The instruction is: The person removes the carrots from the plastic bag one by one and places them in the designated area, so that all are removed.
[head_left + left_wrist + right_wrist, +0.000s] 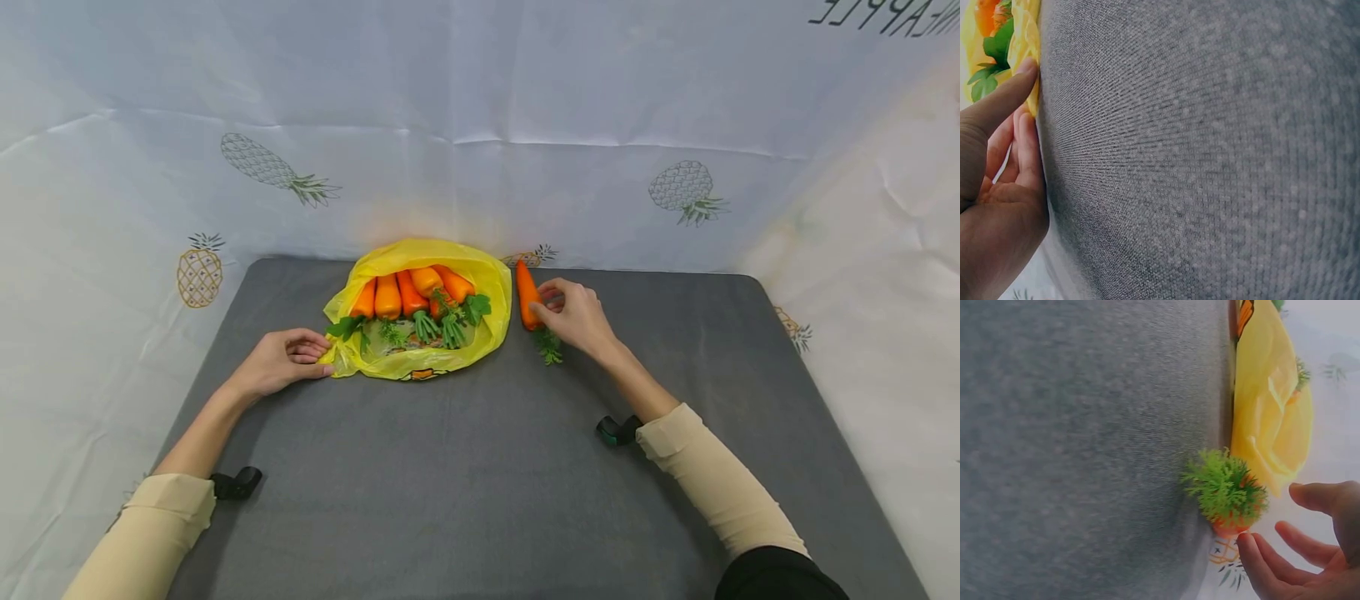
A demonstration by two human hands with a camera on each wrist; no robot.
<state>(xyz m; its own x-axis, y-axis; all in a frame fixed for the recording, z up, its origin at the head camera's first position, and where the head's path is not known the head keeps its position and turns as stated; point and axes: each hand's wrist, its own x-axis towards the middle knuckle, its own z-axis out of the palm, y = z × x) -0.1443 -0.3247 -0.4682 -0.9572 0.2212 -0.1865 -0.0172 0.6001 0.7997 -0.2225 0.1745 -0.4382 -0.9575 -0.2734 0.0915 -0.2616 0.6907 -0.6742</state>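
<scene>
On the grey table a yellow plastic bag lies with its mouth spread toward me. Several orange carrots with green leafy tops sit inside it. My left hand pinches the bag's left edge between thumb and fingers; the left wrist view shows the thumb over the yellow plastic. To the right of the bag lies a single carrot, its green top toward me. My right hand is right beside this carrot, with thumb and fingers spread apart in the right wrist view.
A white cloth printed with pineapples hangs behind the table and at its sides. The grey table stretches from the bag toward me, between both forearms. A black wrist strap mount sticks out from the right wrist.
</scene>
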